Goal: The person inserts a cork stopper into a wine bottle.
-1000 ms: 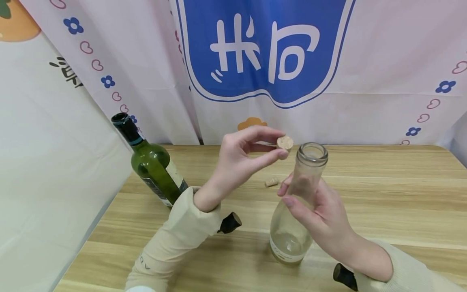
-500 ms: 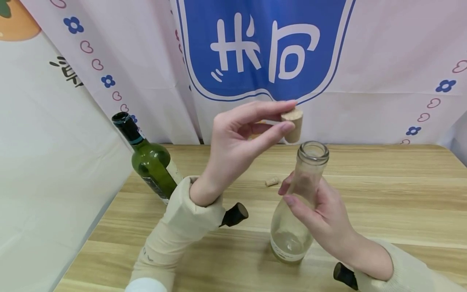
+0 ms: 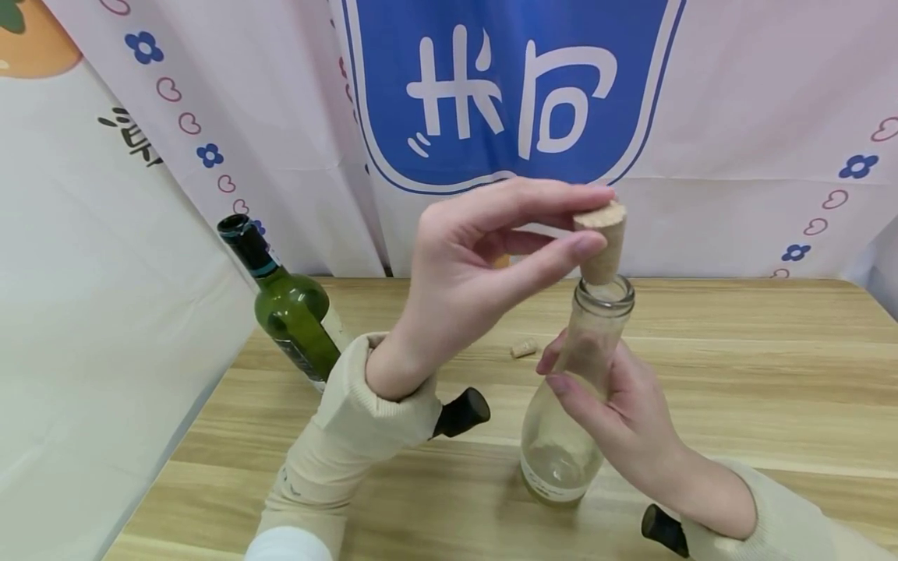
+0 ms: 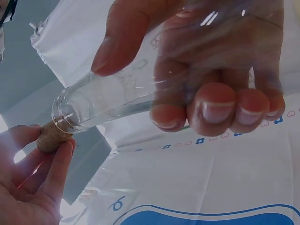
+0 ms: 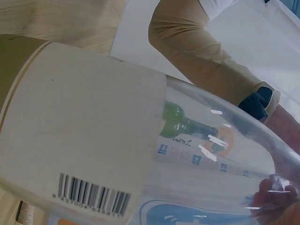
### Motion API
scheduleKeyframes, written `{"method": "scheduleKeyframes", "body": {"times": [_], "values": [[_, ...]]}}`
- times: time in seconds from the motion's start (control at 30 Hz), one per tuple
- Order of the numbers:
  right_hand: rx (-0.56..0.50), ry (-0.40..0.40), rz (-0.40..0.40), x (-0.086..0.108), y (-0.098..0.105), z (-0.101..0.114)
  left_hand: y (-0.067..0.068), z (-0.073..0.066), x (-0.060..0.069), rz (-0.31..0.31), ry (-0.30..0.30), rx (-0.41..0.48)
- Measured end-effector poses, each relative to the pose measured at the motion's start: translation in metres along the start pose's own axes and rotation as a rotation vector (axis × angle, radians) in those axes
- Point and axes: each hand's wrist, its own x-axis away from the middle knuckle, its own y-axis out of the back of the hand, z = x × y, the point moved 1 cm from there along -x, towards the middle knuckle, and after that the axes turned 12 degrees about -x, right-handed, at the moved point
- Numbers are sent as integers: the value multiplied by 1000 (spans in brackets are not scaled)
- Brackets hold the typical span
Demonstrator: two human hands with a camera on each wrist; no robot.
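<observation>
Thumb and fingertips of the left hand (image 3: 466, 273) pinch a tan cork (image 3: 605, 245) upright at the mouth of a clear glass bottle (image 3: 561, 428). The left wrist view shows this cork (image 4: 52, 137) end-on to the glass rim, with the left hand (image 4: 30, 173) at the lower left. Around the bottle's upper part curls the right hand (image 3: 634, 421), thumb toward the viewer; its fingers show large in that same view. A barcode label (image 5: 84, 117) on the bottle fills much of the right wrist view.
A green bottle (image 3: 295, 308) with a black neck stands at the left, partly behind the left sleeve. A smaller cork (image 3: 524, 347) lies on the wooden table (image 3: 758, 374), behind the clear bottle. Printed curtains (image 3: 722, 93) hang along the back edge.
The left hand has lifted the cork, turned it upright, then carried it right and down to the bottle mouth. The right hand and clear bottle have barely moved.
</observation>
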Motion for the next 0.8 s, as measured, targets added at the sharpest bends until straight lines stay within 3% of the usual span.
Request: {"method": "scheduleKeyframes", "body": {"times": [0.13,0.2,0.5,0.8], "values": [[13,4,-2,0,0,0,0,26,7,56,-55,60],[15,10,-1,0,0,0,0,27,8,68,-66,60],[16,22,4,-1,0,0,-1,-11,-1,84,-36,-22],[17,39,4,0,0,0,-2,-8,-1,88,-56,-20]]}}
